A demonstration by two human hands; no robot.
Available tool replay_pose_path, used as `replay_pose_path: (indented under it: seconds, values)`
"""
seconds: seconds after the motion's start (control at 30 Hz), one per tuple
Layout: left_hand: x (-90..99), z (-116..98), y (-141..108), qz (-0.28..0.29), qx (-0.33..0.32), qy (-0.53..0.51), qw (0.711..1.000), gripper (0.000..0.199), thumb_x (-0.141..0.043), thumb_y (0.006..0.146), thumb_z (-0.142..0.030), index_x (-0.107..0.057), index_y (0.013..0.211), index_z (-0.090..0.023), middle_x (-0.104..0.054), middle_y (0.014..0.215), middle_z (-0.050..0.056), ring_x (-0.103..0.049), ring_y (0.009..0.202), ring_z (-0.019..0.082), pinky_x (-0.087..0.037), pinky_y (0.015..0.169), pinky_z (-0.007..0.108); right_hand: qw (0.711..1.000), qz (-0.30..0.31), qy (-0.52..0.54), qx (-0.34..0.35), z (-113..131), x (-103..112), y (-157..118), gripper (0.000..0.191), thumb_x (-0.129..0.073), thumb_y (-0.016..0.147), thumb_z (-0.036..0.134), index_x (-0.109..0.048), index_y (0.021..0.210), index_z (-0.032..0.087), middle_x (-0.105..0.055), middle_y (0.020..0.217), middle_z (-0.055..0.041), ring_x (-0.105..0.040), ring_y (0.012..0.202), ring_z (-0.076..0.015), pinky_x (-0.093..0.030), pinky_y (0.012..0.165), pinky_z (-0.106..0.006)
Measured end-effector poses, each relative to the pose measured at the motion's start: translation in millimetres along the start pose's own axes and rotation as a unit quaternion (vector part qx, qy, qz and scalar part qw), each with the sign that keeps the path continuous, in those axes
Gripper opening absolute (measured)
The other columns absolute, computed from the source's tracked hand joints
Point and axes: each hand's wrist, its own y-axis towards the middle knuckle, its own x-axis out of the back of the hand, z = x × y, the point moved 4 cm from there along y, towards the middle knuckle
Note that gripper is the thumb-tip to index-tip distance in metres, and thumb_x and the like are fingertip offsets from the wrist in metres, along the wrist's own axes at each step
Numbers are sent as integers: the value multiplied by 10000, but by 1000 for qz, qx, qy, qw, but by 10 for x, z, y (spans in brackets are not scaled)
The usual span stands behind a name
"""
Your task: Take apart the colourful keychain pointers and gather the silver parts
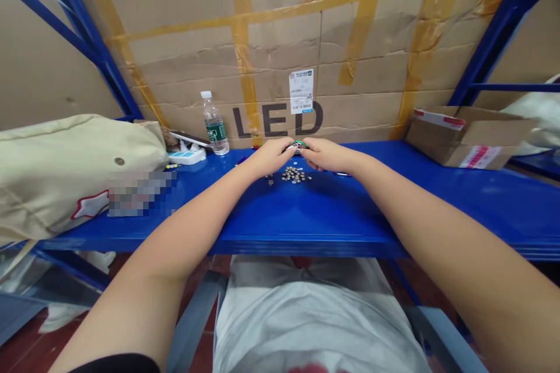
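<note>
Both arms reach out over the blue table, and the hands meet at its far side. My left hand point(275, 155) and my right hand point(324, 154) are closed on a small green-edged object point(298, 144) between their fingertips. Its kind is too small and too covered to make out. Just on the near side of the hands lies a loose pile of small shiny metal pieces point(294, 174). A few more of them lie by the left wrist.
A water bottle point(216, 128) stands at the back left beside a white power strip point(187, 155). On the left lies a cream bag point(79, 157). At the right is an open cardboard box point(464, 139). Behind rises a large taped carton point(271, 58) marked LED, between blue metal posts.
</note>
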Motion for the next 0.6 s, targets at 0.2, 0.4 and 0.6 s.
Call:
replay_pose_path:
  seconds: [0.2, 0.4, 0.6]
  values:
    - [-1, 0, 15, 14, 30, -24, 999, 277, -387, 914, -314, -599, 835, -155, -630, 799, 30, -549, 758, 157, -397, 693, 275, 997, -5, -83, 8, 53, 11, 16, 194, -395, 925, 278, -474, 773, 188, -593, 658, -32, -513, 606, -144, -350, 584, -248]
    - [-11, 31, 7, 20, 50, -26, 998, 248, -433, 880, -322, -601, 805, -156, -609, 772, 11, -522, 726, 145, -384, 675, 263, 986, 1, -166, 24, 49, -44, 100, 174, -428, 890, 232, -566, 811, 163, -667, 858, -104, -558, 709, -186, -343, 611, -259]
    - [47, 6, -16, 47, 116, -111, 986, 275, -430, 877, -342, -610, 793, -152, -545, 624, -14, -481, 620, 125, -382, 608, 243, 990, 3, -135, 29, -32, -111, 126, 199, -425, 907, 274, -592, 959, 180, -669, 1032, -116, -592, 825, -225, -396, 685, -285]
